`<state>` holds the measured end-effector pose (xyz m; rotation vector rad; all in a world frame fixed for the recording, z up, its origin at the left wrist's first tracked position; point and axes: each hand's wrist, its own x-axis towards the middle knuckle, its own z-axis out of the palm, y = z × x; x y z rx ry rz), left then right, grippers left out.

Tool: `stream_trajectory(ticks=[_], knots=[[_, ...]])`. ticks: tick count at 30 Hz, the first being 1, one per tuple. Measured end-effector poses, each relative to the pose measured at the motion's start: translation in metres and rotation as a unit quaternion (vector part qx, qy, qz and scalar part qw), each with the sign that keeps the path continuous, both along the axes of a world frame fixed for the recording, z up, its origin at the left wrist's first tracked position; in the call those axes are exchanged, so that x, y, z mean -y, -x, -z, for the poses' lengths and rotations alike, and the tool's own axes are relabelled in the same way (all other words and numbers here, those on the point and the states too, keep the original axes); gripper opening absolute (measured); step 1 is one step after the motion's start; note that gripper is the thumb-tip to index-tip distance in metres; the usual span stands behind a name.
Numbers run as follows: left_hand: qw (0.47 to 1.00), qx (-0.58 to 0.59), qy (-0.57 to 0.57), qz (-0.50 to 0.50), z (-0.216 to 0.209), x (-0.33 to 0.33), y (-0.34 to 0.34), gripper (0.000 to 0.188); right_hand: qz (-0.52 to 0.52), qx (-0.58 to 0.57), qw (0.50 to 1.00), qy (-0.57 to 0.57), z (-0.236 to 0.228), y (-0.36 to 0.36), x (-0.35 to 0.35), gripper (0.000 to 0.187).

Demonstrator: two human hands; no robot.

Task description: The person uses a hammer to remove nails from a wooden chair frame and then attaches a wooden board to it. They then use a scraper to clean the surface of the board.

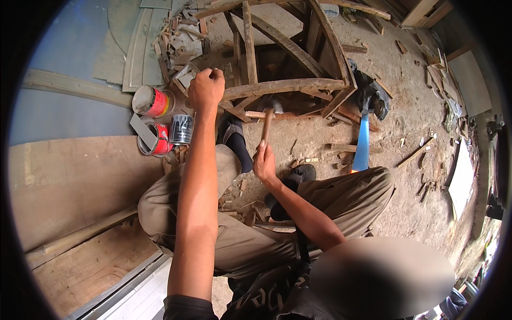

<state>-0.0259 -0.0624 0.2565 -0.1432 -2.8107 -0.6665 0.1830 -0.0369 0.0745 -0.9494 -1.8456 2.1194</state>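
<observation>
An old wooden frame (288, 86) of curved rails and slats stands on the ground in front of me. At the left end of its near rail my left hand (207, 89) is closed in a fist around the wood; the fingers' undersides are hidden. My right hand (265, 161) grips a hammer (268, 125) by its wooden handle. Its metal head, blurred, points away from me, close to a lower reddish-brown bar (285, 115) of the frame. Whether the head touches that bar I cannot tell.
Paint cans (154, 102) stand left of the frame, beside a heap of wood scraps (184, 40). To the right lie a black plastic bag (370, 90) and a blue handsaw-like blade (362, 141). Offcuts litter the dirt floor. My bent legs (341, 197) flank the hammer.
</observation>
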Motion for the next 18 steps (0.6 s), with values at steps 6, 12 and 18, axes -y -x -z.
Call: stream_trajectory(ticks=[6,12,18], knots=[[0.999,-0.032,0.003,0.009,0.009,0.008,0.003,0.032,-0.114,0.153,0.981,-0.018,0.01,-0.058,0.016,0.061],[1.0,0.023,0.002,0.003,0.002,0.004,0.001,0.036,0.027,-0.023,0.994,0.099,0.004,-0.016,-0.003,0.043],[1.0,-0.024,-0.007,0.016,0.003,-0.005,0.003,0.032,-0.019,-0.027,0.997,-0.064,0.044,0.007,-0.001,0.044]])
